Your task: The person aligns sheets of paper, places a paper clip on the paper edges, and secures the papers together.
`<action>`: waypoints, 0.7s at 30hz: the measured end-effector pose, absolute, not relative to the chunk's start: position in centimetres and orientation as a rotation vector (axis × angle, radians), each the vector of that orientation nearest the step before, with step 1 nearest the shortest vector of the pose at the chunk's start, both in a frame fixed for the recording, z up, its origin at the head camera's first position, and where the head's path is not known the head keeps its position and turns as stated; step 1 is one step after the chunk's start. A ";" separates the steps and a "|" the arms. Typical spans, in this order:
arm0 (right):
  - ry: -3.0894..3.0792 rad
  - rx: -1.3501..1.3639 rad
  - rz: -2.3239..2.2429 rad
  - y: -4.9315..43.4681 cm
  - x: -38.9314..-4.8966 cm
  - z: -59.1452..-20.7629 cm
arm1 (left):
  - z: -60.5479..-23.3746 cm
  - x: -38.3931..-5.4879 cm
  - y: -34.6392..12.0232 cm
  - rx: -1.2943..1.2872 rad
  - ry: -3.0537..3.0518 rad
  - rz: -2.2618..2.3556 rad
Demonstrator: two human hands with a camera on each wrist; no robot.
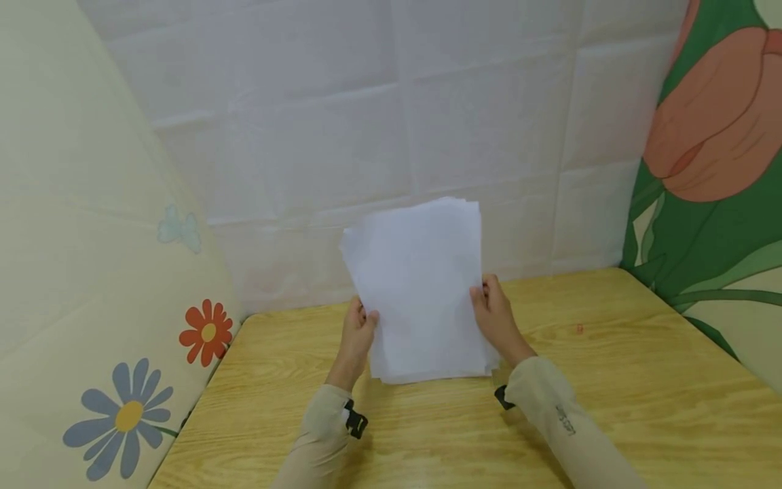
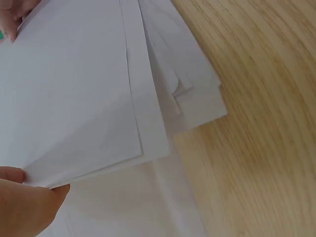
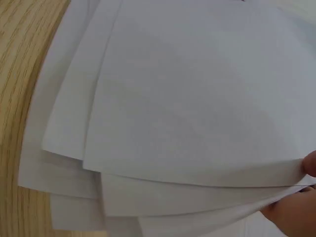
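A stack of white paper sheets (image 1: pixel 424 292) is held up in front of me, tilted back over the wooden table. Its edges are uneven, and several sheets stick out at the corners and bottom. My left hand (image 1: pixel 357 334) pinches the left edge, thumb on the front sheet and fingers behind. On the opposite edge my right hand (image 1: pixel 497 319) grips the stack in the same way. In the left wrist view the loose sheets (image 2: pixel 84 89) fan apart at the lower edge. The right wrist view has the sheets (image 3: pixel 192 108) staggered in layers, with the right thumb (image 3: pixel 310 164) on top.
The wood-grain table (image 1: pixel 611 394) spreads beneath both arms. A creased white sheet backdrop (image 1: pixel 476 122) hangs behind it. Flower-printed panels stand at the left (image 1: pixel 128 285) and at the right (image 1: pixel 715 224). A small red mark (image 1: pixel 580 329) shows on the table at right.
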State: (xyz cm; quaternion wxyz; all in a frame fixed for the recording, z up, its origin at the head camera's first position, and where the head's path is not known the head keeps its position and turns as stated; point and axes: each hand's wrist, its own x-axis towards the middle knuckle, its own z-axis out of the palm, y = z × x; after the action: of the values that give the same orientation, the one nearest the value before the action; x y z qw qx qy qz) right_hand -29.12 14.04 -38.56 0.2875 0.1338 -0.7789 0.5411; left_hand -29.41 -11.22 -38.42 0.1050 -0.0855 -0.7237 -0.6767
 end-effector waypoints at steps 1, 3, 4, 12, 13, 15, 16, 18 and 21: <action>-2.063 0.361 1.443 13.9 -29.0 -38.4 | -38.3 -29.4 -11.1 -0.291 -2.098 -1.985; -2.035 0.367 1.432 13.7 -28.8 -38.2 | -38.1 -29.2 -10.8 -0.357 -2.044 -1.953; -2.015 0.374 1.432 13.6 -28.7 -38.1 | -38.0 -29.1 -10.6 -0.392 -2.016 -1.937; -1.963 0.356 1.473 12.0 -25.5 -35.5 | -38.0 -28.6 -9.8 -0.488 -1.977 -1.885; -1.963 0.347 1.479 11.9 -25.4 -35.5 | -38.1 -28.6 -9.8 -0.488 -1.986 -1.884; -1.967 0.330 1.490 11.9 -25.4 -35.7 | -38.5 -28.7 -9.8 -0.482 -1.995 -1.881; -1.971 0.325 1.495 11.9 -25.4 -35.9 | -38.6 -28.7 -9.8 -0.479 -1.996 -1.878; -1.977 0.322 1.504 11.9 -25.4 -36.1 | -38.8 -28.7 -9.7 -0.473 -1.990 -1.878; -1.981 0.327 1.523 12.0 -25.4 -36.4 | -39.0 -28.7 -9.7 -0.476 -1.976 -1.877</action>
State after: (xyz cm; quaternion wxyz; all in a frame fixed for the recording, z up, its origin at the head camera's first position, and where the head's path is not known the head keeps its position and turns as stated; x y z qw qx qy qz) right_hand -25.44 11.96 -36.38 0.3058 0.1234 -0.7484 0.5754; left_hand -28.72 -9.72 -38.96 0.1865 -0.1689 -0.7017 -0.6666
